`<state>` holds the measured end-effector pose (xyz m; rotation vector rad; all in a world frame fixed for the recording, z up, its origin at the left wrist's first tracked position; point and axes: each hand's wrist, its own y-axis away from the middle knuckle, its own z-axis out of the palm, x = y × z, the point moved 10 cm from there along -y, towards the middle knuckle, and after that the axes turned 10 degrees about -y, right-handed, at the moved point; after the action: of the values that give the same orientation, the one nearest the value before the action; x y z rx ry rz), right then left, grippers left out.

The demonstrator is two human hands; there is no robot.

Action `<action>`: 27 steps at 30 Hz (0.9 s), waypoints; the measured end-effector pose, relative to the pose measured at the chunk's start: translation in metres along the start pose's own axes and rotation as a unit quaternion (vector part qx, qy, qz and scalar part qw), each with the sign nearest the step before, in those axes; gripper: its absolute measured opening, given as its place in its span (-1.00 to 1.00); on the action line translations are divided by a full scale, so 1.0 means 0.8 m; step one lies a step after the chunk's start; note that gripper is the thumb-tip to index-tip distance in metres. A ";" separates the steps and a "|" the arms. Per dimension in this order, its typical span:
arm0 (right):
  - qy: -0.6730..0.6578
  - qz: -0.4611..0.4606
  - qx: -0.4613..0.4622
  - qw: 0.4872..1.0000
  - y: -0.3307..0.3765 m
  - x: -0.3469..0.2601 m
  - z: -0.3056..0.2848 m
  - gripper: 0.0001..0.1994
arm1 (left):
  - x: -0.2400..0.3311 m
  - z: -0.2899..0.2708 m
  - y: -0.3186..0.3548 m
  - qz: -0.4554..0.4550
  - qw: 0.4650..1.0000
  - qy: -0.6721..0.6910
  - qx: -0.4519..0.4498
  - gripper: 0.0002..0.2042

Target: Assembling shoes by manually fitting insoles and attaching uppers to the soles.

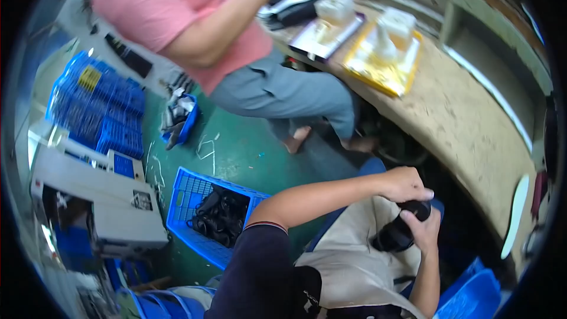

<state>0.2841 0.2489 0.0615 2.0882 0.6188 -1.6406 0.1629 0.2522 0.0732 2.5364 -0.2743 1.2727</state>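
Holding a black part (397,230) over my lap, both hands on it. My left hand (404,184) sits on top, fingers curled down over the far end of the part, closed around it. My right hand (424,229) comes up from below on the right side, palm cupped against the part and fingers wrapped part way round; how tightly it grips I cannot tell, since the part hides the fingertips. The part is dark and rounded, and its exact shape is not clear at this size. It rests just above a beige apron (348,260) spread across my knees.

To my left on the green floor (236,153) stands a blue plastic crate (195,212) with a heap of black parts inside. Farther left are stacked blue crates (97,106) and a small blue bin (186,124) with dark items in it.

Another person in a pink shirt (159,6) and grey trousers stands at the far side, one arm reaching toward the workbench (466,118). On that bench, far right, lie a yellow tray (384,68) and a dark tray (322,38), each carrying pale moulded pieces.
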 end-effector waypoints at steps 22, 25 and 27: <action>0.065 -0.007 -0.109 0.992 0.037 -0.003 0.067 -0.75 | 0.036 -0.007 0.109 0.083 0.953 -0.235 0.175 -0.74; -0.109 -0.065 -0.077 0.989 0.017 0.033 0.030 -0.64 | 0.002 -0.075 0.133 0.050 0.929 -0.174 0.323 -0.75; -0.126 -0.096 0.038 0.987 0.013 0.056 -0.020 -0.54 | -0.030 -0.141 0.174 -0.028 0.900 -0.106 0.422 -0.77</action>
<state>0.3121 0.2538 0.0218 1.8780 0.6981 -2.0251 0.0232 0.1607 0.1415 3.3698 0.4095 1.2711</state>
